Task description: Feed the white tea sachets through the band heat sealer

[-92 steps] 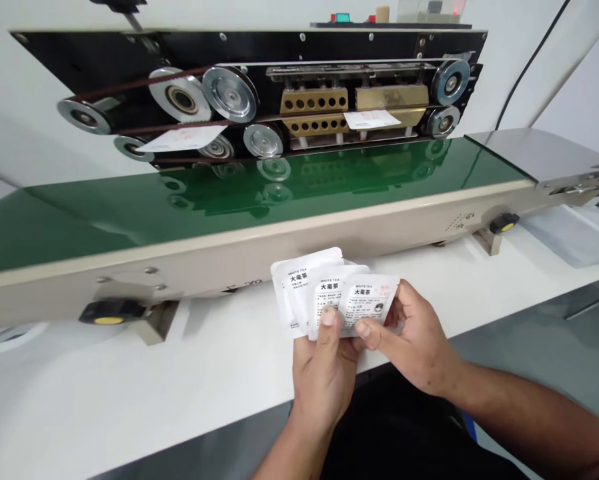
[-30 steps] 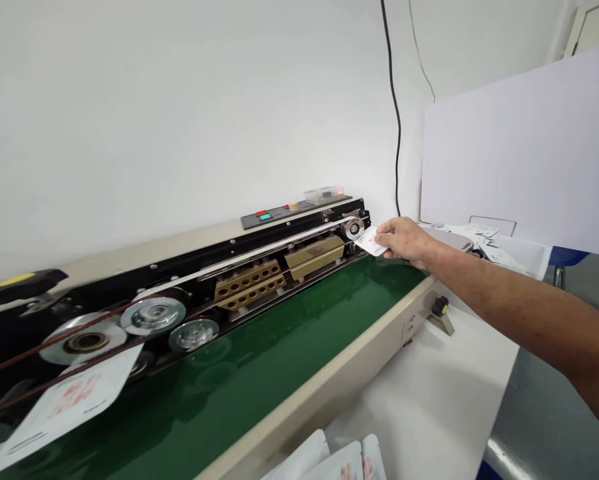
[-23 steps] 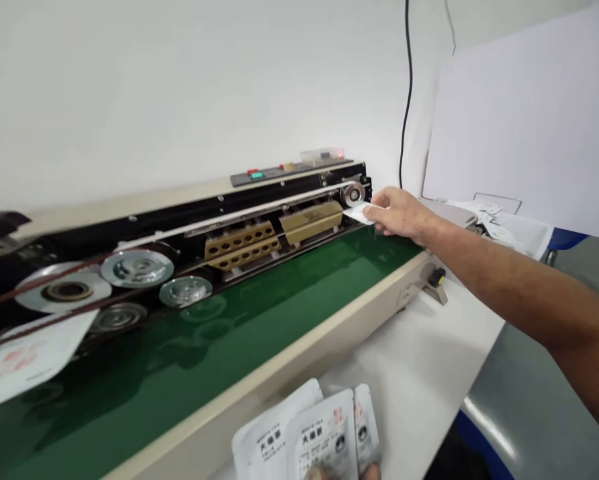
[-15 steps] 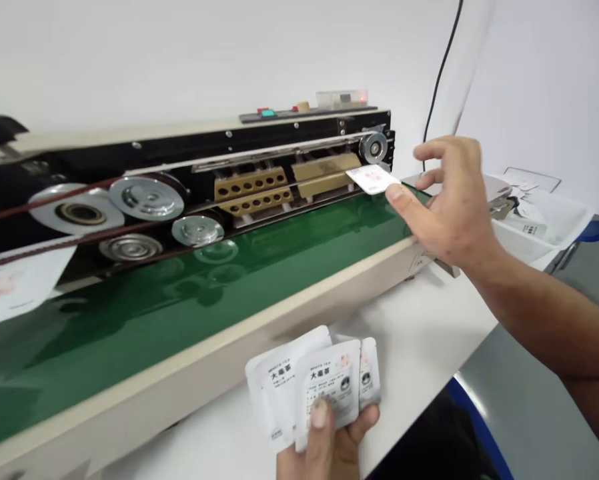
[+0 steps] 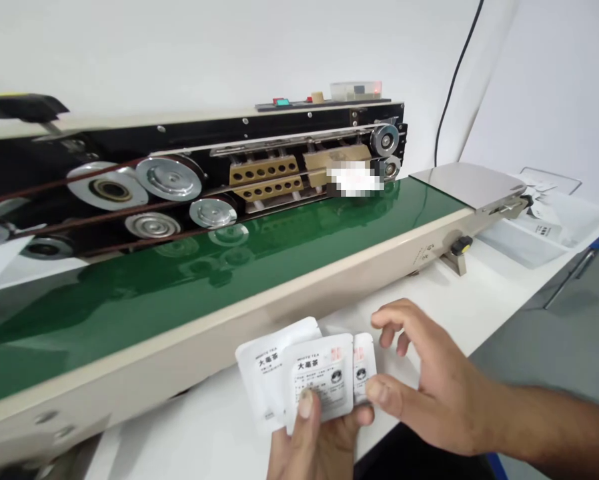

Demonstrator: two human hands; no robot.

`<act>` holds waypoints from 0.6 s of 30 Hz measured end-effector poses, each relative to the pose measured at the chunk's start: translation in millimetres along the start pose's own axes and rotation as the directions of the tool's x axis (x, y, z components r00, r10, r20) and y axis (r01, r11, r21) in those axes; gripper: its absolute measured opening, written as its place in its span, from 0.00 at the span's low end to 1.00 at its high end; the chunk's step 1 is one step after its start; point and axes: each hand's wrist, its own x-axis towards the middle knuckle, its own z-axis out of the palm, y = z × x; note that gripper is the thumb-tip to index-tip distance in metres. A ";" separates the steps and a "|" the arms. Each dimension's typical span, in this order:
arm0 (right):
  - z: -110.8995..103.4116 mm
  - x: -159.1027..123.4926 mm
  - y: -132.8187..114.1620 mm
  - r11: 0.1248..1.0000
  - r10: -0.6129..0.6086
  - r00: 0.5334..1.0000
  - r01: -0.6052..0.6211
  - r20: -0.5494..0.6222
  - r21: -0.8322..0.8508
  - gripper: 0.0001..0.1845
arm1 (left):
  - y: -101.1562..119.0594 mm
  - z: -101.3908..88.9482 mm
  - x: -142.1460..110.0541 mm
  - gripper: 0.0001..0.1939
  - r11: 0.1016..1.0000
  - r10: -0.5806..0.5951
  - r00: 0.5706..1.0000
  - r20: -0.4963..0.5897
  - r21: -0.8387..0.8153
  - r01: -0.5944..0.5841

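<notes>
My left hand [image 5: 324, 440] is closed around a small fan of white tea sachets [image 5: 324, 380], thumb across the front one, printed sides facing me. Beside it, my right hand [image 5: 429, 393] has its fingers apart and curved. Its thumb tip lies at the edge of the rightmost sachet [image 5: 363, 367]; whether it touches I cannot tell. Behind both hands runs a band sealing machine [image 5: 267, 177] with a green conveyor belt [image 5: 279, 243]. One white sachet [image 5: 357, 179], blurred by pixels, is at the machine's right end, above the belt.
Another white packet [image 5: 34, 263] is at the machine's left end. A pale plastic bin [image 5: 569, 223] with several sachets stands at the right. The metal end plate [image 5: 469, 181], a black knob [image 5: 462, 245] and a hanging black cable [image 5: 457, 73] are nearby.
My right hand has let go of a sachet at the machine and come down beside my left hand. That sachet has moved left. The left packet has also moved left within the shifted view.
</notes>
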 end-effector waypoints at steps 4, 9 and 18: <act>23.7 -4.0 6.8 0.924 0.170 0.961 -0.232 0.219 0.303 0.20 | -3.5 -13.1 4.5 0.22 0.999 -0.030 0.992 0.122 0.027 0.027; 49.1 -10.6 12.6 0.819 0.201 0.968 -0.251 0.152 0.515 0.20 | -9.1 -15.1 5.6 0.20 1.000 0.001 0.968 0.249 0.015 -0.005; 71.2 -20.1 10.7 0.707 0.270 0.961 -0.235 0.052 0.667 0.27 | -18.6 -24.4 7.8 0.25 0.977 0.091 0.953 0.290 0.159 -0.142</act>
